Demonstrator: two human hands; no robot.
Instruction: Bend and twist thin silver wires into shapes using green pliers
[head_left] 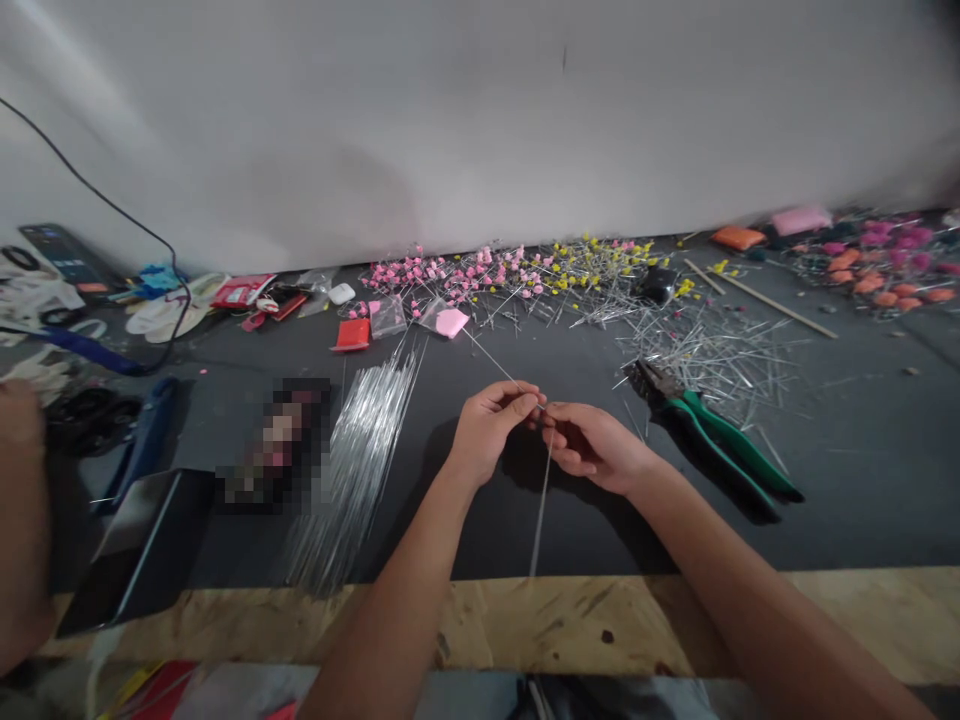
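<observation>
Both hands meet above the middle of the dark table, fingertips nearly touching. My left hand [495, 425] pinches a thin metal wire [491, 357] that sticks out up and to the left. My right hand [596, 442] is closed on the same wire beside it, and a blurred length of wire [540, 510] hangs down toward the table edge. A bundle of straight silvery wires [364, 450] lies left of my left hand. Green-handled pliers [712, 440] rest right of my right hand, near a loose pile of short wires [716, 355].
Behind lie pink-tipped wires [450, 272], yellow-tipped wires [600, 262] and orange and magenta pieces [877, 265]. A red packet [352, 334], a wooden stick [780, 297], a blue tool [146, 435] and a dark phone-like object [142, 545] lie around. Another person's arm [22, 530] is at far left.
</observation>
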